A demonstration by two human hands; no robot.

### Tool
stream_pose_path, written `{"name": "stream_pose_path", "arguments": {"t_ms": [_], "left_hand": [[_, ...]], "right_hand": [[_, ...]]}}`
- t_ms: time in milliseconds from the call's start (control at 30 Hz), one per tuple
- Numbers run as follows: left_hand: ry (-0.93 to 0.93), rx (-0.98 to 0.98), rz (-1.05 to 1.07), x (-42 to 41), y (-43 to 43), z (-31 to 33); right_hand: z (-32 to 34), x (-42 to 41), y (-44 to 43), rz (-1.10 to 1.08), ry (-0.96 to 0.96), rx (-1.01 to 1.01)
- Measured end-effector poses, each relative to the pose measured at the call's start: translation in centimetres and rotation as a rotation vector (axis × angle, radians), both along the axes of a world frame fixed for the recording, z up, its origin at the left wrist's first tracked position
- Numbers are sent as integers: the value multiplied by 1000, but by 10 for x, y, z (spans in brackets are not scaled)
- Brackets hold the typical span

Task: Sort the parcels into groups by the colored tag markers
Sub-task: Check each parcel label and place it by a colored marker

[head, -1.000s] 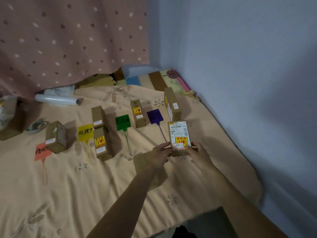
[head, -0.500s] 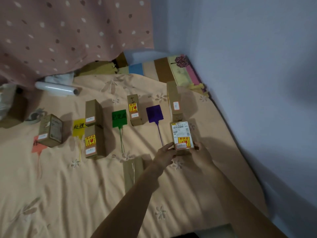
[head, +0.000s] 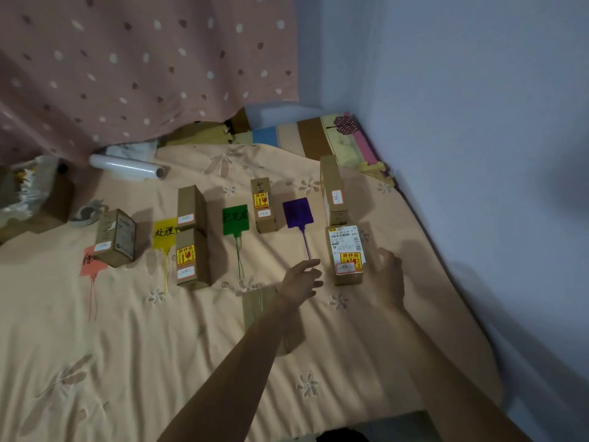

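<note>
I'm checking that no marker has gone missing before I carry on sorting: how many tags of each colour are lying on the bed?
Orange tag: 1
Yellow tag: 1
Green tag: 1
Purple tag: 1
Total: 4

Bare bedspread (head: 111, 362) lies near; upright parcels (head: 192, 256) and wall (head: 478, 122) crowd beyond.
</note>
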State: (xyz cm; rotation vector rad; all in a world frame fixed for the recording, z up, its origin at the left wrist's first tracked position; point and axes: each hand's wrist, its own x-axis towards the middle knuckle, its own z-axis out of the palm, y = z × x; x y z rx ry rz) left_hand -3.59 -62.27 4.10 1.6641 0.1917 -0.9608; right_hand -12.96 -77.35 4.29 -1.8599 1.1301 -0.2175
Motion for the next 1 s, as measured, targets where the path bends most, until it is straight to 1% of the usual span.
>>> {"name": "stream_pose_path", "arguments": {"t_ms": [133, 300, 367, 533, 633, 800, 1000], "left_hand": [[-90, -45, 24, -9, 39, 19], [-164, -70, 8, -25, 112, 37], [-190, -69, 0, -33, 148, 43], [-192, -107, -4, -53, 241, 51], [-202, -121, -9, -64, 283, 53], [-210, -135, -42, -83, 324, 50], [-214, -105, -91, -99, 331, 42]], "right_hand": [[19, -1, 34, 56, -34, -46], [39, -11, 96, 143, -45, 8], [44, -22, 123, 190, -37, -6], [52, -56, 193, 265, -9, -30], [55, -72, 233, 298, 28, -66], [57, -97, 282, 355, 60, -69], [51, -110, 301, 389, 96, -49]]}}
